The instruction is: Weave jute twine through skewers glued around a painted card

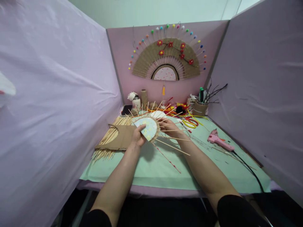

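My left hand [138, 136] grips the lower left edge of a half-round paper disc [148, 127], pale blue with yellow spots, rimmed with twine. Thin wooden skewers [174, 147] fan out from the disc's edge. My right hand [168, 126] is closed on the disc's right side among the skewers, fingers pinching near the rim. The piece is held tilted just above the green mat [151, 167].
A cardboard arch [119, 140] lies over a bundle of skewers at left. A pink glue gun [219, 141] with a black cord rests at right. Scissors, pipe cleaners, jars and a tool pot [200, 107] crowd the back. A finished fan [166, 60] hangs on the pink wall.
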A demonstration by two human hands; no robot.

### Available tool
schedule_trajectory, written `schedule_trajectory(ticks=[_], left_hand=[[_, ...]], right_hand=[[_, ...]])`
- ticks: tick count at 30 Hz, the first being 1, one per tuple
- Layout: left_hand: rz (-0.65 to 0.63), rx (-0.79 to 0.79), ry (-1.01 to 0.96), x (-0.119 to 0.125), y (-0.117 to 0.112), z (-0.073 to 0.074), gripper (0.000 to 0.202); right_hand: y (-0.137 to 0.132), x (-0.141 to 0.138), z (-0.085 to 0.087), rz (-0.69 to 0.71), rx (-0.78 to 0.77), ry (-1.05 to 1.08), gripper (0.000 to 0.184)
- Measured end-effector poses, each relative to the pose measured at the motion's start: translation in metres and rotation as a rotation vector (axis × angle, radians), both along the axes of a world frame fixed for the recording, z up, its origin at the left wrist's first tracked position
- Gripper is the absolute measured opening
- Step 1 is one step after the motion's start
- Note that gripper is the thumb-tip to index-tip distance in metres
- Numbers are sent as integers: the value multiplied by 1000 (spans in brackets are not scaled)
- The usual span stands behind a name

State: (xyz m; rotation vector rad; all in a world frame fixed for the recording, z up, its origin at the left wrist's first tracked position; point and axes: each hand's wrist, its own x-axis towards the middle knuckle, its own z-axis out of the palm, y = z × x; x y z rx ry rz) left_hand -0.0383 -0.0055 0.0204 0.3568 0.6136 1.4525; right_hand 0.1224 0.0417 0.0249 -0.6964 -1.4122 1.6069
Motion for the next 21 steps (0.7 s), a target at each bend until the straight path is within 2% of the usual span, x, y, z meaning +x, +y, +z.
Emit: schedule_trajectory(ticks=[4,11,16,21], left_hand=[[-49,32,-7,3,-2,-1,42],[-12,65,-38,2,-6,2,42],[-104,164,-8,1,-12,2,51],[-97,178,10,1,-15,4,56]], right_hand=[[-1,0,3,-25,-42,45,31],[0,1,0,-54,7,-2,28],[-1,4,1,3,45,0,25],[3,8,0,75,51,24,22]])
